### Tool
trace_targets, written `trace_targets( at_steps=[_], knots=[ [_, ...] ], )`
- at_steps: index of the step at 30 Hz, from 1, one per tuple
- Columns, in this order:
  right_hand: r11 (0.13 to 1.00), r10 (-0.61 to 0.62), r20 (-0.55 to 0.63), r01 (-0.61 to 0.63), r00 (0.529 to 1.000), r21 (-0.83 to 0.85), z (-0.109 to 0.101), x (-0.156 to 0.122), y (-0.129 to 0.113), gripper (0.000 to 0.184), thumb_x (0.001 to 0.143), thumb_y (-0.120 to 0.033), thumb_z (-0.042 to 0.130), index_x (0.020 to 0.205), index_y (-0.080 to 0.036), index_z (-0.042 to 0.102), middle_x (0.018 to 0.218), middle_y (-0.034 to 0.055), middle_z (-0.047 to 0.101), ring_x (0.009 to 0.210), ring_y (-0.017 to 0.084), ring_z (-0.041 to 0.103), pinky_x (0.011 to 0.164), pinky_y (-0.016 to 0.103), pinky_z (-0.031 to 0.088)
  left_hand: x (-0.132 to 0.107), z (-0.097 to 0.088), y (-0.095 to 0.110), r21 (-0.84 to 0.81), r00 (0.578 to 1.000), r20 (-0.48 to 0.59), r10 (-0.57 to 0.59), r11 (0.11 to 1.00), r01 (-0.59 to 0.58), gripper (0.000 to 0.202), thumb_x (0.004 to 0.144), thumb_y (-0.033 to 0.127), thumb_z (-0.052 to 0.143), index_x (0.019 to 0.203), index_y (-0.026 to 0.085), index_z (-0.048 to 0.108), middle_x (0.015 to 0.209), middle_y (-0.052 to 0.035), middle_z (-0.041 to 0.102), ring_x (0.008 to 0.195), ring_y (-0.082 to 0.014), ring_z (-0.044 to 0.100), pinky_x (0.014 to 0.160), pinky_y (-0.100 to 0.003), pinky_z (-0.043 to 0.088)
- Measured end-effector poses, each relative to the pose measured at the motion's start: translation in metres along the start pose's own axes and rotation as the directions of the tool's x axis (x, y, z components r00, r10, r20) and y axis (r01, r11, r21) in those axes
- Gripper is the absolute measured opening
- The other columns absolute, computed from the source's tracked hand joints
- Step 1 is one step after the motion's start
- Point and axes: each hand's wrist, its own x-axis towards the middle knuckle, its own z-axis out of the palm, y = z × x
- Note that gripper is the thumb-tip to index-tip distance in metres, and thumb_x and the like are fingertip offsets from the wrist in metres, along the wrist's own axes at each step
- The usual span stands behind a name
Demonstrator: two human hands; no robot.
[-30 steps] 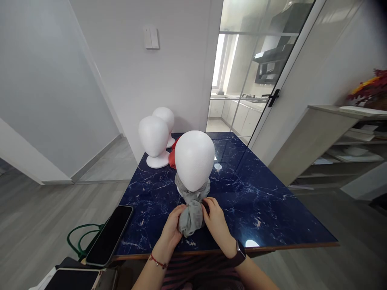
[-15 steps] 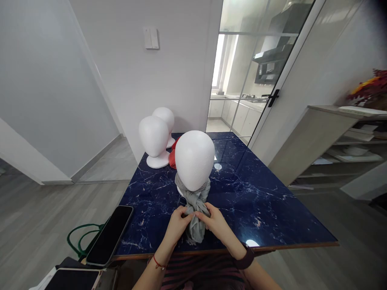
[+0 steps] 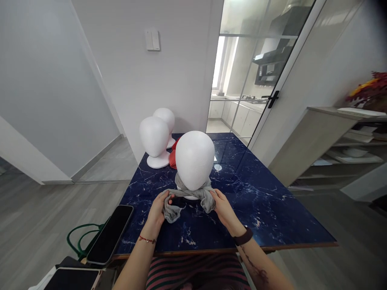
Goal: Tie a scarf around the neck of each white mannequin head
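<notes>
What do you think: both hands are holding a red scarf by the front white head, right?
No: the scarf is gray, not red; the head view shows it. The left hand and right hand do hold it by the front white head.

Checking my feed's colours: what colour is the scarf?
The scarf is grey, clearest in head view.

Cannot see all of the gray scarf or red cloth, partly hidden by the front mannequin head, nor the whole dark-screened device, cut off by the bottom edge.
</notes>
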Motion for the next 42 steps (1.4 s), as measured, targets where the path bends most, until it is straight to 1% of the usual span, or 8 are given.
trace_targets(
  at_steps=[7,12,17,24,28,34,38,42],
  knots=[
    [0.995,-0.089,-0.011,0.09,0.996,0.051,-0.002,0.011,-0.002,0.033,0.074,-0.047,0.059,0.087,-0.017,0.054,0.083,0.0031,0.061,0.07,0.014,0.056,0.061,0.024,0.044,0.005,-0.01,0.003,-0.108,0.967,-0.227,0.114,0.984,-0.142,0.006,0.074,0.012,0.062,0.077,0.013,0.057,0.061,-0.0008,0.062,0.046,-0.0075,0.055,0.048,-0.017,0.046],
    [0.982,-0.188,0.181,0.191,0.965,0.003,0.009,-0.012,0.007,0.022,0.081,-0.038,0.055,0.093,-0.019,0.057,0.1,0.006,0.063,0.089,0.017,0.059,0.08,0.03,0.046,-0.026,0.007,-0.03,0.378,0.967,0.199,0.157,0.898,-0.224,0.013,0.066,0.025,0.072,0.069,0.014,0.065,0.06,-0.0024,0.061,0.054,-0.0122,0.054,0.052,-0.021,0.042],
    [0.925,-0.3,0.399,0.366,0.867,-0.1,0.011,-0.036,0.008,0.016,0.081,-0.033,0.056,0.077,-0.018,0.06,0.137,0.0069,0.044,0.125,0.024,0.043,0.104,0.036,0.032,-0.049,0.025,-0.042,0.499,0.784,0.587,0.201,0.673,-0.546,0.007,0.064,0.014,0.067,0.068,0.019,0.07,0.094,-0.0088,0.064,0.094,-0.0226,0.056,0.088,-0.029,0.042],
    [0.695,-0.231,0.283,0.362,0.931,-0.622,-0.01,-0.038,0.016,0.031,0.069,-0.04,0.07,0.09,-0.019,0.062,0.125,0.0116,0.05,0.114,0.026,0.05,0.098,0.039,0.039,-0.038,0.006,-0.018,0.696,0.742,0.638,0.205,0.259,-0.67,0.02,0.073,0.018,0.055,0.087,0.02,0.068,0.106,-0.0089,0.06,0.105,-0.0243,0.052,0.097,-0.041,0.037],
    [0.801,-0.163,0.146,0.217,0.976,-0.558,-0.012,-0.041,0.019,0.059,0.069,-0.04,0.069,0.118,-0.021,0.044,0.114,0.0105,0.055,0.092,0.022,0.06,0.079,0.036,0.049,-0.021,-0.001,-0.022,0.687,0.854,0.42,0.308,0.507,-0.521,0.025,0.078,0.033,0.054,0.097,0.017,0.059,0.1,-0.0097,0.061,0.092,-0.0219,0.059,0.085,-0.037,0.046],
    [0.98,0.069,0.316,-0.004,0.946,-0.2,0.006,-0.047,0.033,0.045,0.078,-0.037,0.057,0.113,-0.024,0.032,0.083,0.0006,0.061,0.061,0.013,0.058,0.056,0.025,0.045,-0.028,0.013,-0.046,0.532,0.949,0.313,-0.047,0.836,-0.134,0.055,0.074,0.053,0.059,0.113,0.017,0.047,0.074,-0.0016,0.061,0.059,-0.0122,0.056,0.058,-0.024,0.043],
    [0.927,0.003,0.284,0.104,0.959,-0.36,-0.002,-0.048,0.032,0.029,0.08,-0.034,0.055,0.102,-0.021,0.041,0.076,-0.0008,0.061,0.065,0.013,0.057,0.061,0.024,0.043,-0.047,0.008,-0.038,0.507,0.898,0.356,-0.258,0.861,0.046,0.055,0.077,0.053,0.055,0.119,0.019,0.046,0.084,-0.0042,0.063,0.06,-0.0114,0.058,0.06,-0.025,0.046],
    [0.769,-0.021,0.455,0.305,0.89,-0.562,-0.026,-0.051,0.003,0.016,0.081,-0.033,0.057,0.09,-0.02,0.06,0.088,0.0019,0.065,0.082,0.016,0.059,0.071,0.025,0.043,-0.069,-0.009,-0.011,0.701,0.815,0.489,-0.312,0.697,-0.154,0.041,0.079,0.052,0.054,0.091,0.014,0.065,0.086,-0.0055,0.065,0.078,-0.017,0.06,0.077,-0.03,0.048]
  ],
)
